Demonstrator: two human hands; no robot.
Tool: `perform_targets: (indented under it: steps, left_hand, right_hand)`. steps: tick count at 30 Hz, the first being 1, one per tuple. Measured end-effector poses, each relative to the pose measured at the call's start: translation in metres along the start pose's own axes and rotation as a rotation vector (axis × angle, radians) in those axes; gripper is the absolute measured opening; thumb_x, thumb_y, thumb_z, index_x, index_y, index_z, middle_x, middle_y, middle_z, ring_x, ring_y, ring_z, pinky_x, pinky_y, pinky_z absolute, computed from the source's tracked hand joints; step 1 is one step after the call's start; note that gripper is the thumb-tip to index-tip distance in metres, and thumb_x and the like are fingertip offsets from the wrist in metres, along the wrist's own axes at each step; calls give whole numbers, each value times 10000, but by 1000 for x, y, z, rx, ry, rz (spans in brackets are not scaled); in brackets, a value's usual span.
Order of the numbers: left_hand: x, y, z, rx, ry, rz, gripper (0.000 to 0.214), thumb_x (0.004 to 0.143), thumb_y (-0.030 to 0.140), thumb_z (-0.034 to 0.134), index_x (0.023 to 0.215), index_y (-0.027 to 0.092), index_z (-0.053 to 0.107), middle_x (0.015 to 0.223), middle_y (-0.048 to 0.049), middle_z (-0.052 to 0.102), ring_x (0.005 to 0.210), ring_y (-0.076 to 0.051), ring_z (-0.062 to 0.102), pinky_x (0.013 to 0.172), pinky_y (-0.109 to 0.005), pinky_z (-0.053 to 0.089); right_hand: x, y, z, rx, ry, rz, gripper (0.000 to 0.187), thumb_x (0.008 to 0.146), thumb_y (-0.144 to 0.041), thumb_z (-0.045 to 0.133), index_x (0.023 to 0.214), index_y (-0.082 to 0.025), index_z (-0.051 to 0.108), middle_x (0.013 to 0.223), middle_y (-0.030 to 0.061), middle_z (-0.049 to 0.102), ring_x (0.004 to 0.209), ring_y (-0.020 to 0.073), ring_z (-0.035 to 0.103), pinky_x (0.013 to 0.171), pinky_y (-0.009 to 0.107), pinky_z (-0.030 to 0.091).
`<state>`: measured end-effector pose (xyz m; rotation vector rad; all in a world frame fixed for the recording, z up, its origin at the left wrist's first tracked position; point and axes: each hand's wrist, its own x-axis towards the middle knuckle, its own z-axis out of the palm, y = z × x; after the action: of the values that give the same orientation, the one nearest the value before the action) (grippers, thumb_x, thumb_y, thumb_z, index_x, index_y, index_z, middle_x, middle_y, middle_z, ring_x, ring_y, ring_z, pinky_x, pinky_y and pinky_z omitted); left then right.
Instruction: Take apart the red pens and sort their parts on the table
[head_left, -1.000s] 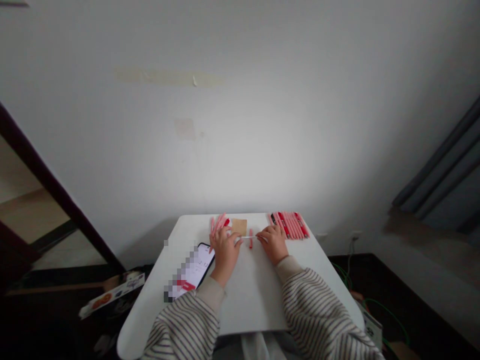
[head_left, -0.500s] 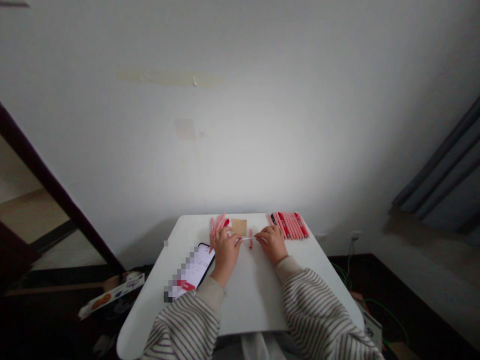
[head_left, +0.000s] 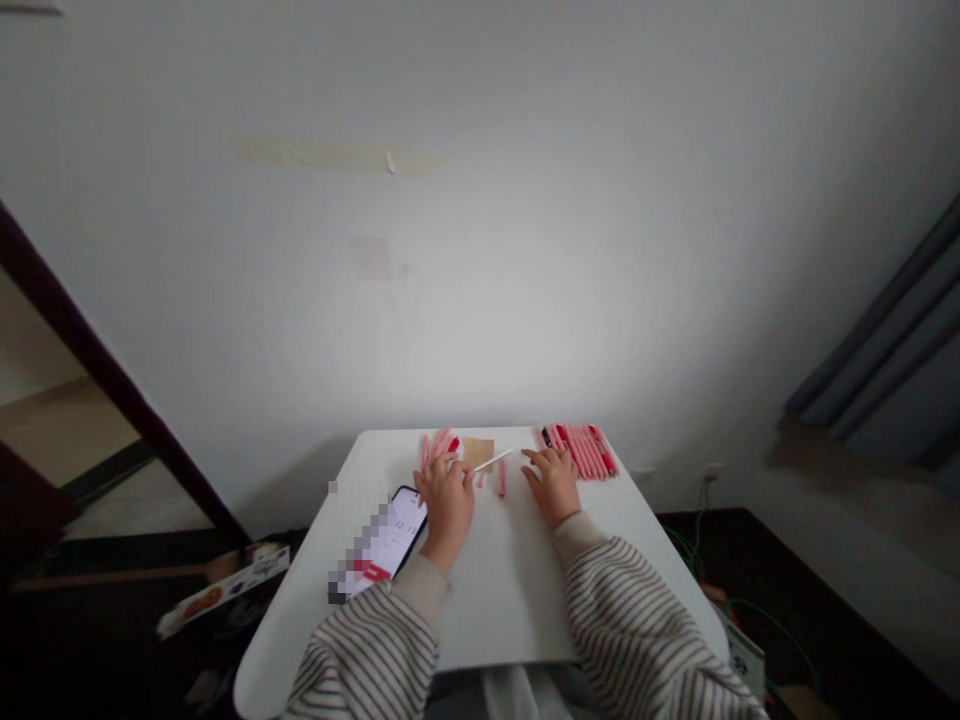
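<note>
My left hand [head_left: 448,505] pinches one end of a thin white pen refill [head_left: 495,461], which slants up to the right over a small brown square [head_left: 478,450]. My right hand [head_left: 553,487] is off the refill, its thumb and fingers apart with nothing between them. A pink pen barrel [head_left: 502,479] lies on the white table [head_left: 510,590] between my hands. Just right of my left fingertips is a small pink piece [head_left: 481,481]. Several pink pen parts [head_left: 437,445] lie beyond my left hand, partly hidden by it.
A row of several pink and red pens [head_left: 581,451] lies at the table's back right. A phone [head_left: 386,540] with a lit screen rests left of my left forearm. The wall [head_left: 480,250] rises right behind the table.
My right hand has let go of the refill and opened slightly to the right. The refill now tilts upward in my left hand, and the small pink piece has come into view.
</note>
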<state>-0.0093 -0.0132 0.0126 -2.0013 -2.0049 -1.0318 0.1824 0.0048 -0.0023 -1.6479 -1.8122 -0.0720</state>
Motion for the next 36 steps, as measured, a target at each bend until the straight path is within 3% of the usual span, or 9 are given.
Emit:
perform_targets:
  steps: [7, 13, 23, 36]
  left_hand:
    - [-2, 3, -1, 65, 31, -46, 214, 825, 228, 479, 912, 190, 671, 1172, -101, 610, 1131, -268, 498, 1017, -481, 306]
    - [-5, 6, -2, 140, -23, -36, 196, 796, 293, 539, 890, 180, 668, 1147, -112, 607, 1117, -292, 494, 1012, -532, 311]
    - [-13, 8, 0, 278, -87, -14, 295, 787, 288, 519, 1030, 195, 658, 1195, -126, 557, 1175, -308, 435, 1052, -648, 240]
    - [-12, 6, 1, 255, -71, -11, 272, 785, 305, 526, 991, 196, 665, 1198, -131, 551, 1186, -317, 432, 1049, -669, 220]
  right_hand:
    - [0, 0, 2, 0, -6, 20, 311, 859, -297, 595, 1168, -280, 627, 1021, 58, 641, 1048, 250, 431, 863, 379, 301]
    - [0, 1, 3, -29, -10, 17, 294, 853, -309, 603, 1143, -285, 643, 1010, 63, 639, 1039, 246, 436, 857, 377, 302]
    - [-1, -2, 1, -21, -33, 26, 295, 860, -303, 589, 1150, -283, 638, 1013, 63, 648, 1038, 246, 439, 861, 379, 305]
    - [-1, -4, -2, 7, -33, 29, 287, 858, -278, 590, 1141, -264, 642, 1009, 59, 655, 1038, 251, 440, 875, 381, 294]
